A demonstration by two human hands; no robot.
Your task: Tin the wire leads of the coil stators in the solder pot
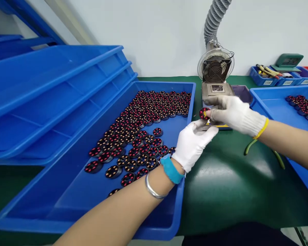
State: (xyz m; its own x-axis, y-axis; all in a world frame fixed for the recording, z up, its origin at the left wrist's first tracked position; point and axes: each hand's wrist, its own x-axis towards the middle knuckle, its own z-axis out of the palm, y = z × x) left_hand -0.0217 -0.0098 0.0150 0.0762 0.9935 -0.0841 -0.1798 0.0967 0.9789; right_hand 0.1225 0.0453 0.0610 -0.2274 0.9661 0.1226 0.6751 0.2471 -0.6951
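My right hand, in a white glove with grey-stained fingertips, grips a small round black part with red dots on its face. A yellow bit shows at the part's edge beside the fingertips. Just below it is my left hand, gloved in white, its thumb and fingers drawn together. Whatever they hold is too small to make out. Behind both hands stands a small metal machine with a flat heated-looking top, partly hidden by my right hand.
To the left, a large blue tray holds many round black parts with red or tan dots. Stacked blue trays stand farther left. Another blue tray lies right. A grey hose hangs above; small tool bins stand behind.
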